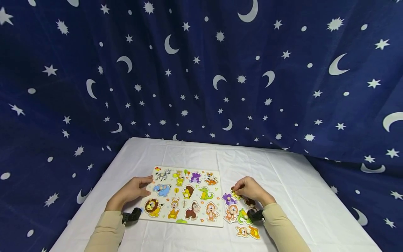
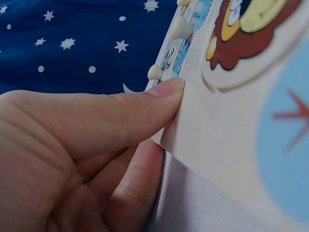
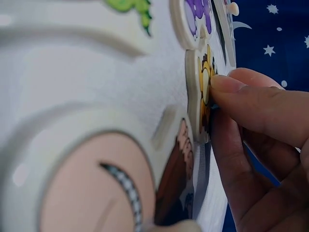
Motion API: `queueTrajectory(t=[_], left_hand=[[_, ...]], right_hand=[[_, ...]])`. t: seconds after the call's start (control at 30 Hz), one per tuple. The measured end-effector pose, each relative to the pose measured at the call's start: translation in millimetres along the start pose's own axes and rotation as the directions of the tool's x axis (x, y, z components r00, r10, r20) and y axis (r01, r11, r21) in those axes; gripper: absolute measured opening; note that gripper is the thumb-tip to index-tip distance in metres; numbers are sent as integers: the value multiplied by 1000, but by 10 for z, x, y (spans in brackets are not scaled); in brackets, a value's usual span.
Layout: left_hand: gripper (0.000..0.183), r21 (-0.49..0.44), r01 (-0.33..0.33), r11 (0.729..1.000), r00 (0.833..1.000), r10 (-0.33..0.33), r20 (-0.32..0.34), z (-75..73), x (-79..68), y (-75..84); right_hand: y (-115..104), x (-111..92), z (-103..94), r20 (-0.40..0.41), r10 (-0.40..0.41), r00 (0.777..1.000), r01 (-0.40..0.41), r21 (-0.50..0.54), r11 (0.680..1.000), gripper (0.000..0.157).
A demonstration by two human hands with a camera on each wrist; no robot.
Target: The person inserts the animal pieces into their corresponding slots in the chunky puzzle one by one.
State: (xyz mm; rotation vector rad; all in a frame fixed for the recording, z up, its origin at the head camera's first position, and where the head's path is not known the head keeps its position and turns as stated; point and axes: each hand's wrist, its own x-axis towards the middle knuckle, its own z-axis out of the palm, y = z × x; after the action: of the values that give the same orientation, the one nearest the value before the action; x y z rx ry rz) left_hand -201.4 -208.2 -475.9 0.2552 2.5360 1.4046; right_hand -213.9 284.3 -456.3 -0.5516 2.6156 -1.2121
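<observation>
A white animal puzzle board (image 1: pixel 176 224) lies on the table. My left hand (image 1: pixel 134 189) holds its left edge; in the left wrist view the thumb (image 2: pixel 169 88) lies on top of the edge and the other fingers are at its side. To the right of the board, my right hand (image 1: pixel 250 189) pinches a yellow-and-brown hedgehog puzzle piece (image 3: pixel 204 92) among the loose pieces. Beside it lies a purple hippo piece (image 1: pixel 229 199). A monkey piece (image 1: pixel 231 212), a crocodile piece (image 1: pixel 243 216) and a kangaroo piece (image 1: pixel 244 231) are nearer. My wrist partly hides a brown piece.
A white cloth (image 1: pixel 185 241) covers the table. Wooden knobs (image 2: pixel 181 28) stick up from pieces on the board's left side. Behind and around the table hangs a dark blue curtain (image 1: pixel 201 94) with moons and stars. Each wrist wears a black strap (image 1: pixel 132 214).
</observation>
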Motion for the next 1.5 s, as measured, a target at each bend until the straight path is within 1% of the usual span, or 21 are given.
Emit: queueTrajectory(t=[0.3,0.33,0.5,0.7,0.9,1.13,1.5], left_hand=[[60,0,-5,1000,1000,5,-1,-8,0,8],[60,4,-13,1000,1000,13,1,-10,-3,14],[60,1,-15,1000,1000,15,1,7,-19,16],[59,-4,-10,1000,1000,10,2,32,-46,-6],[60,-6,4,1000,1000,-4,4,7,-32,26],[59,14,4,1000,1000,-4,6,5,-24,36],[60,20,13,1000,1000,-13,2,2,-7,23]], right_hand=[[10,24,20,-52,8,999,-9,-31,999,5],[10,25,22,-58,8,998,-10,-34,999,5],[8,-1,42,-80,24,996,-28,-50,998,5],[11,-22,68,-102,40,994,-47,-64,997,5],[-24,-23,55,-131,36,991,-43,-55,998,8],[-55,-6,38,-128,33,991,-39,-45,998,8],[-104,1,10,-132,-1,991,-6,-54,999,7]])
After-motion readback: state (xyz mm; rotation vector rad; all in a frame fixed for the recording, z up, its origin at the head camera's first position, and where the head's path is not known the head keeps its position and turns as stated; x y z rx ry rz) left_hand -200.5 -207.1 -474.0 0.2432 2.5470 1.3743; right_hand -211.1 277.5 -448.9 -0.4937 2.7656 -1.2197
